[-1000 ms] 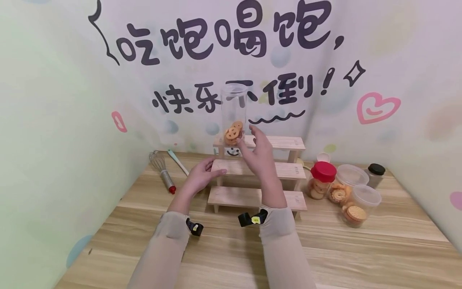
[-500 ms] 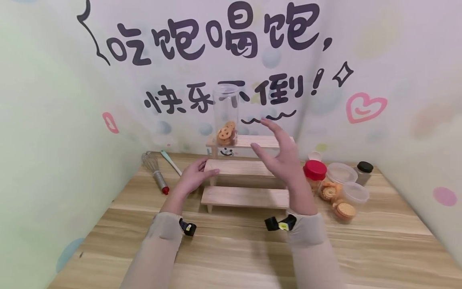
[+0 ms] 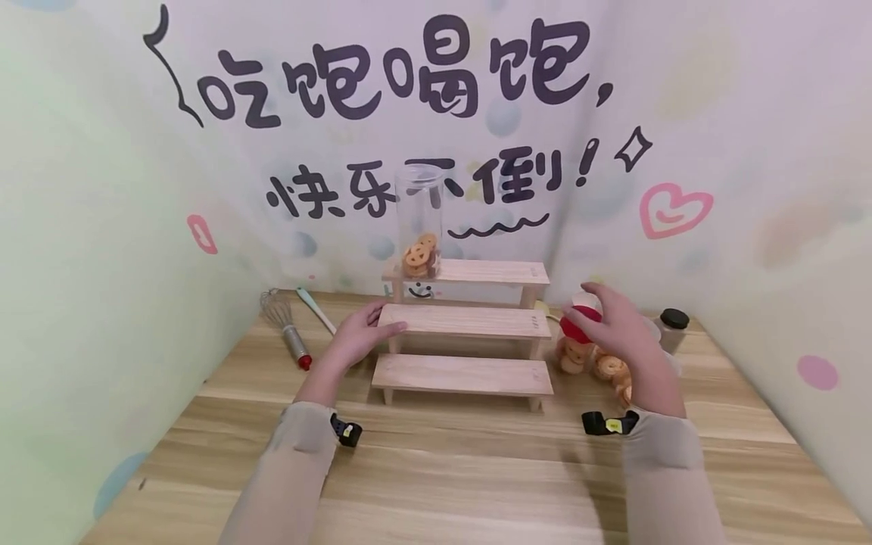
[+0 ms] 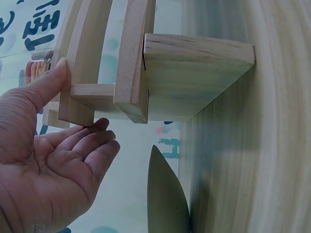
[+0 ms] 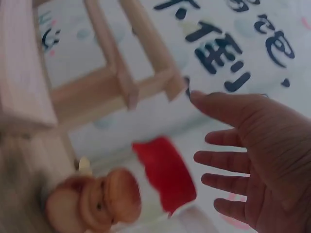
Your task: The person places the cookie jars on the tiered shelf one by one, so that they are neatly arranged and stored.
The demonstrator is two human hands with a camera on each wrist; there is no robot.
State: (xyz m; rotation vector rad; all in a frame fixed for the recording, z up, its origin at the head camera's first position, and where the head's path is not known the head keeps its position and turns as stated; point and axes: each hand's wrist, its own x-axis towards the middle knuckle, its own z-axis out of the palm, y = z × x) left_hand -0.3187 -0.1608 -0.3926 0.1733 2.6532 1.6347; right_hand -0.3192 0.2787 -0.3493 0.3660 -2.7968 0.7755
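A three-tier wooden display stand (image 3: 463, 321) stands on the table. My left hand (image 3: 354, 334) holds the left end of its middle tier, thumb on the upper face; in the left wrist view the fingers (image 4: 99, 141) curl below the board's end. On the top tier, at the left, a tall clear jar (image 3: 419, 216) of cookies stands upright. My right hand (image 3: 627, 333) is over the red-lidded jar (image 3: 574, 356), fingers spread and holding nothing. From the right wrist, the red lid (image 5: 167, 174) appears apart from the fingers (image 5: 226, 161).
A whisk (image 3: 289, 329) and a light-blue-handled utensil (image 3: 316, 309) lie at the left. Clear tubs of cookies (image 3: 606, 365) sit partly behind my right arm, near a black-capped jar (image 3: 673, 325). In the left wrist view, a flat pointed blade (image 4: 167, 194) shows below the stand.
My right hand has left the tall cookie jar on the top tier and moved right and down to the red-lidded jar. The left hand keeps its hold on the middle tier.
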